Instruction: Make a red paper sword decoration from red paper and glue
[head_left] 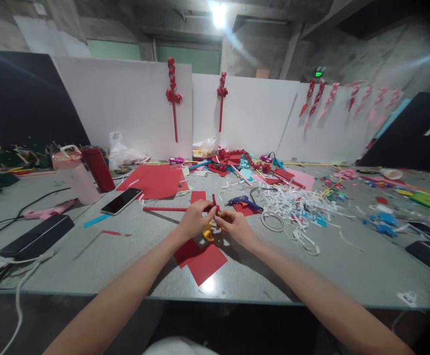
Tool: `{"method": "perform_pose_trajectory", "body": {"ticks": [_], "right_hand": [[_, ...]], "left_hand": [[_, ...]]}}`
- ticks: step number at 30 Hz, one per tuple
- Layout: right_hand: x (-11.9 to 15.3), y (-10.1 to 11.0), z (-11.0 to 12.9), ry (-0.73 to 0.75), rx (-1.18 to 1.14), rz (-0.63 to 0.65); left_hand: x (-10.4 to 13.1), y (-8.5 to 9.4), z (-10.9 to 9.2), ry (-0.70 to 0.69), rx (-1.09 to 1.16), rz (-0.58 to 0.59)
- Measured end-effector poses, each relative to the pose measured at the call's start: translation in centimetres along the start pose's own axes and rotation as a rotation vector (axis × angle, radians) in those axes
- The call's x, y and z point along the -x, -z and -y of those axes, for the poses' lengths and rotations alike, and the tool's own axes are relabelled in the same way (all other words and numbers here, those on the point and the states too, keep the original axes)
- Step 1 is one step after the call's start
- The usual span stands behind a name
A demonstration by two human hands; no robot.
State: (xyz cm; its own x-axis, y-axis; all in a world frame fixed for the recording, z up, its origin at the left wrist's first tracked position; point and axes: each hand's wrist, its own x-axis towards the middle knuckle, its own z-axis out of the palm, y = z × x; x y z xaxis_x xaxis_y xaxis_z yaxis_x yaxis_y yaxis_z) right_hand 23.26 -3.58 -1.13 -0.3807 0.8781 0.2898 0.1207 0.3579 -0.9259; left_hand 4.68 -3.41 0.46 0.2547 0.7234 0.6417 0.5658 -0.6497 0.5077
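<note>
Watching remotely, I see the left hand (197,217) and right hand (236,226) pinching a narrow red paper-like strip (214,199) above the smooth grey tabletop (119,251) — uneven pulling could, I judge, crease it.

bare forearms (129,281) and bare hands (194,220); at the bottom edge, what looks like pale clothing (178,346)

Counts. Flower-topped red stems, hung upright (174,116): 2. Hanging paper pendants, red or pink (317,102): 7. Glue guns: 2, one pink glue gun (50,211), one blue glue gun (252,204). Red thermos (98,168): 1. Pink bottle (79,182): 1. Loose red rod (163,209): 1. White strips (296,199): uncountable.
</note>
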Motion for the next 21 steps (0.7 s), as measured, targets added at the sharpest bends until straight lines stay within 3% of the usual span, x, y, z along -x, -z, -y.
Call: {"method": "perform_pose_trajectory", "body": {"ticks": [10, 15, 21], "right_hand": [[0.15, -0.26, -0.52, 0.044, 0.028, 0.041], [0.30, -0.25, -0.12, 0.063, 0.089, 0.002], [0.63, -0.33, 0.13, 0.205, 0.251, -0.095]], "left_hand": [[0.05, 0.25, -0.32, 0.069, -0.127, 0.030], [0.00, 0.22, -0.41, 0.059, -0.083, 0.018], [-0.14, 0.25, -0.49, 0.070, -0.038, 0.000]]}}
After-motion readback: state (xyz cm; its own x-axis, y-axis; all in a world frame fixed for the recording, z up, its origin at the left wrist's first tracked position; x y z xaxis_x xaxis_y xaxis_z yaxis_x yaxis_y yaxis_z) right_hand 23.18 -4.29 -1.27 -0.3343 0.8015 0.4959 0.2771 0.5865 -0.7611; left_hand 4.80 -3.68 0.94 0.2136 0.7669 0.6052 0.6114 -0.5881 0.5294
